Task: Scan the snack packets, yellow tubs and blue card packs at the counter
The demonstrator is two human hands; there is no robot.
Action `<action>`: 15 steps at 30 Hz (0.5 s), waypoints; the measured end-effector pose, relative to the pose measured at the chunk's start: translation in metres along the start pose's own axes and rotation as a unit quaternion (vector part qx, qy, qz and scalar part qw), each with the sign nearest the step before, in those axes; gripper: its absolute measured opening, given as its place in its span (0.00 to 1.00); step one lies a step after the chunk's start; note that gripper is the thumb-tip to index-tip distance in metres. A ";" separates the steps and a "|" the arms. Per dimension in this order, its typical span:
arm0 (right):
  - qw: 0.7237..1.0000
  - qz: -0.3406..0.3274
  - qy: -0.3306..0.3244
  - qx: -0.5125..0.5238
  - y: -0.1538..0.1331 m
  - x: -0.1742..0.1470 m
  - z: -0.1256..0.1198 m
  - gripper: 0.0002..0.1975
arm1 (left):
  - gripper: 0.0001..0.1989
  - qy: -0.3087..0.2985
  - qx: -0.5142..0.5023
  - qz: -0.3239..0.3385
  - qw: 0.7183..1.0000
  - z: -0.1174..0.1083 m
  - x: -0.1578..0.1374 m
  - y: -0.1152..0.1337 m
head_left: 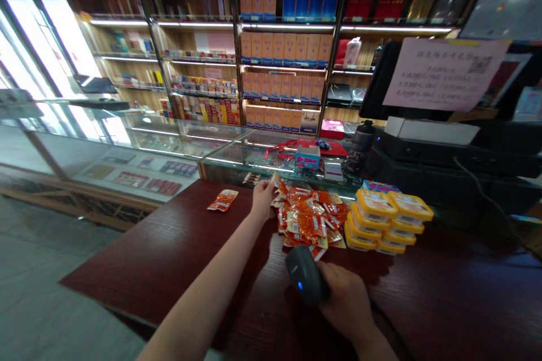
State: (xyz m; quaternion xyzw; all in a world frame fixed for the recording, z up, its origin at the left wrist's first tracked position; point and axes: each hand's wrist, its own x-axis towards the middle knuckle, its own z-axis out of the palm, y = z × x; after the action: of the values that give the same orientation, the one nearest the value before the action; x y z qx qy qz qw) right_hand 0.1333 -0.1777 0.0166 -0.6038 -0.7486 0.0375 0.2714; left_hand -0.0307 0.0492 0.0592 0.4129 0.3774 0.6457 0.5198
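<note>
My right hand is wrapped around the grip of a black barcode scanner with a lit blue light, held over the dark wooden counter. My left hand reaches to the left edge of a heap of orange snack packets. Its fingers pinch the upper end of one orange packet there; the fingertips are partly hidden. Left of that hand, a single orange packet lies flat on the counter, apart from the heap.
Stacked yellow plastic tubs stand right of the heap. Behind are a glass display case, a small blue-and-pink box and a black bottle. A monitor with a pink notice rises at right. The counter ends at left.
</note>
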 end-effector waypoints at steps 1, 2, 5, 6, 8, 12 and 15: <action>1.000 -0.003 0.002 0.000 0.001 -0.001 0.000 0.20 | 0.18 0.000 -0.019 0.006 1.000 -0.011 -0.005 0.003; 1.000 -0.006 0.004 0.001 0.001 -0.001 0.001 0.20 | 0.19 0.002 -0.026 0.007 1.000 -0.022 -0.011 0.005; 1.000 -0.017 0.021 0.012 0.003 -0.002 0.003 0.18 | 0.21 0.021 -0.022 0.010 0.999 -0.056 -0.029 0.001; 0.999 -0.021 0.026 0.017 0.004 -0.002 0.003 0.18 | 0.20 0.032 -0.020 0.015 0.999 -0.066 -0.034 -0.002; 0.999 -0.024 0.030 0.036 0.002 0.000 0.002 0.18 | 0.20 0.055 -0.019 0.025 0.998 -0.079 -0.042 -0.011; 0.993 0.019 0.009 0.113 -0.008 0.009 -0.005 0.18 | 0.18 0.085 -0.030 0.040 0.995 -0.082 -0.049 -0.022; 0.974 0.076 -0.017 0.211 -0.024 0.018 -0.009 0.18 | 0.17 0.086 -0.030 0.052 0.995 -0.075 -0.052 -0.023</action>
State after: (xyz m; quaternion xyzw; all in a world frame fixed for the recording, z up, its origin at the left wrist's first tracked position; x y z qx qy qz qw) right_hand 0.1140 -0.1694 0.0399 -0.5875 -0.6802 0.2248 0.3764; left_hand -0.0853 -0.0018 0.0030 0.3592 0.3796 0.7157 0.4633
